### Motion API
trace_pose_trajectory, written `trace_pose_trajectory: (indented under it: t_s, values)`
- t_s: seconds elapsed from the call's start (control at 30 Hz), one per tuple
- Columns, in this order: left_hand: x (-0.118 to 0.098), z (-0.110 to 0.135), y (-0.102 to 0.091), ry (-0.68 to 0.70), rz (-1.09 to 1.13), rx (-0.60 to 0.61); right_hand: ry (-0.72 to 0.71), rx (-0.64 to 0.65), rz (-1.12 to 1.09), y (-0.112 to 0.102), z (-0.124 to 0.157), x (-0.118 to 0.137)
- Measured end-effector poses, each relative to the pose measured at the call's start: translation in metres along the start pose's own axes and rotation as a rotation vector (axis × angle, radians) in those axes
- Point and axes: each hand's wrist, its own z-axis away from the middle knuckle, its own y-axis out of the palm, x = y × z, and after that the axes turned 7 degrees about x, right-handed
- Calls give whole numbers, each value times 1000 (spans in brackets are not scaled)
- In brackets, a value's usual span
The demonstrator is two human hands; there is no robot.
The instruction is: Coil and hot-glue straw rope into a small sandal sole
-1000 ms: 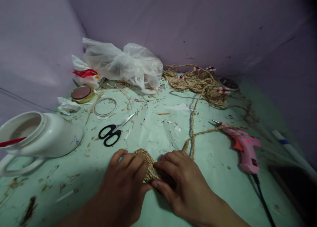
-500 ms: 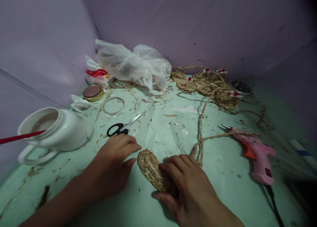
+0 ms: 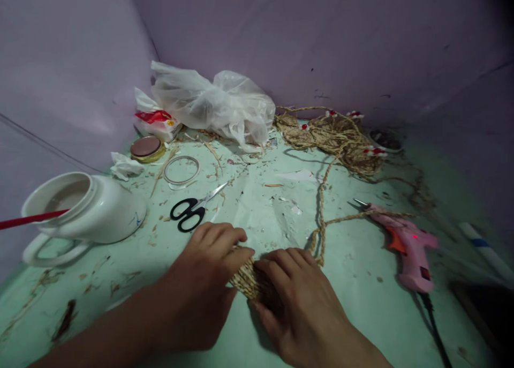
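Note:
An oval coil of braided straw rope (image 3: 247,280) lies on the table between my two hands, its ends covered by them. My left hand (image 3: 209,277) grips its left end, fingers over the top and thumb on the near side. Around the right end closes my right hand (image 3: 297,298), thumb toward me. A loose length of the braided rope (image 3: 321,212) runs from beside my right fingers to the back. Just beyond my left hand lie scissors (image 3: 193,212) with black handles.
Right of my hands rests a pink glue gun (image 3: 413,245), red light lit, cord toward me. A white jug (image 3: 116,210) lies on its side at left with a red stick in it. Behind are a plastic bag (image 3: 225,105), a tape ring (image 3: 181,171) and woven straw pieces (image 3: 329,135).
My left hand has moved right and taken hold of the coil's left end, which was uncovered before. My right hand keeps its hold. The view has shifted slightly.

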Motion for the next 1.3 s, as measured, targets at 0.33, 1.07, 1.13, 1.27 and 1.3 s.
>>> trace_pose_trajectory:
  t_s: [0.33, 1.07, 1.13, 1.27, 1.3]
  values:
    - [-7, -15, 2, 2, -20, 167, -85, -136, -44, -28, 3, -18]
    - [2, -13, 9, 38, 3, 100, -98, 11, 562, -60, -43, -47]
    - [1, -12, 7, 12, -11, 119, -78, 35, 545, -56, -53, -47]
    - [-1, -12, 7, -37, -50, 95, -54, 56, 453, -50, -55, -48]
    - [-1, -11, 8, -37, -54, 81, -69, 54, 401, -52, -51, -49]
